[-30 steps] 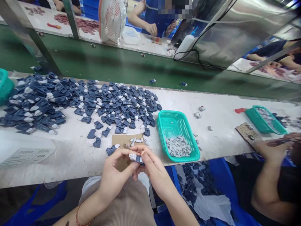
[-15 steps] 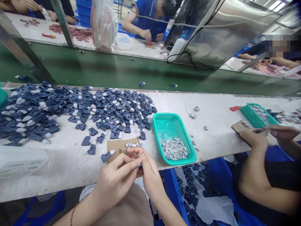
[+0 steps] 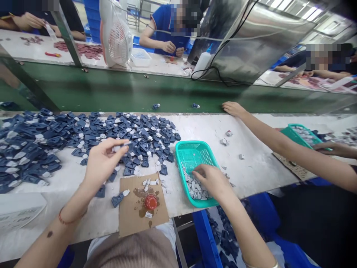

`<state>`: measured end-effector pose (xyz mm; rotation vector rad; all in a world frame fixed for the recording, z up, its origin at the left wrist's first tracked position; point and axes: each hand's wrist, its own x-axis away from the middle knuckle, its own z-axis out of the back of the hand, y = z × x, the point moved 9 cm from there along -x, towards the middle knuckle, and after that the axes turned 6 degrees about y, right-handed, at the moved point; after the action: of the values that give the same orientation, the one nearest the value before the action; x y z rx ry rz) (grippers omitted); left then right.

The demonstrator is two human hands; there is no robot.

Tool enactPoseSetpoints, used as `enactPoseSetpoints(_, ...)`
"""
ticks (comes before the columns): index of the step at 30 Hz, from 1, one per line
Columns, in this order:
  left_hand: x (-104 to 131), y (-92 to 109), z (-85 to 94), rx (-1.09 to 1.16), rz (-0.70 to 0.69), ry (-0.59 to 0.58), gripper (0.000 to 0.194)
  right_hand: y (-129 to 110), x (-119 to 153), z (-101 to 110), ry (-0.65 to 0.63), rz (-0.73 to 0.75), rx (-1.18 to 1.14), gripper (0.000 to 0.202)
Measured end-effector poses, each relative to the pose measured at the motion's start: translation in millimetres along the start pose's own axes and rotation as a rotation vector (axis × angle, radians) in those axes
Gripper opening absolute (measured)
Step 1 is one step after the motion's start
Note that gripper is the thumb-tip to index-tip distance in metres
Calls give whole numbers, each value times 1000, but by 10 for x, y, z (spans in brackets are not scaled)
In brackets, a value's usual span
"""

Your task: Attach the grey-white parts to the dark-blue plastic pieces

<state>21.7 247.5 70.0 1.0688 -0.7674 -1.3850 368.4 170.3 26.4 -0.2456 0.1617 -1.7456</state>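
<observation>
My left hand (image 3: 102, 160) hovers over the near edge of a big spread of dark blue plastic pieces (image 3: 83, 137) on the white table (image 3: 251, 163). Its thumb and forefinger pinch one small blue-and-white piece. My right hand (image 3: 210, 179) reaches into the teal basket (image 3: 195, 150), fingers down among the small grey parts (image 3: 195, 188) lying there; whether it grips one is hidden. Between both hands lies a brown cardboard sheet (image 3: 139, 212) with a red blob (image 3: 151, 201) and a few white bits on it.
A co-worker's arm (image 3: 267, 136) stretches across the table from the right to the green conveyor belt (image 3: 139, 89). A second teal basket (image 3: 301, 136) sits at right. Across the belt are a fan (image 3: 115, 35), a white bottle (image 3: 202, 63) and other people. Blue bins stand below the table.
My hands were together at the table edge working one piece. They have parted: the left went up-left to the blue pile, the right into the teal basket. The co-worker's arm reached to the belt.
</observation>
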Motion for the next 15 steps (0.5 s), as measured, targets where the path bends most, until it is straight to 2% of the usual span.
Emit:
enactPoseSetpoints(4,-870,-108,27,-204,1,75,34,-41,-39,-111,-24,57,32,15)
enactPoseSetpoints(7,-1531,-252,-65,-352,24,82,35,-56,-45,-124,-34,86,10,14)
enactPoseSetpoints(9,-1889,-366,-155,-392,45,76,33,-60,-52,-121,-36,99,-14,17)
enactPoseSetpoints(12,-2244,-547,-279,-450,74,51,26,-79,-76,-107,-31,115,-100,20)
enactPoseSetpoints(15,-2418,-649,-374,-495,62,22,21,-95,-125,-73,-18,120,-252,19)
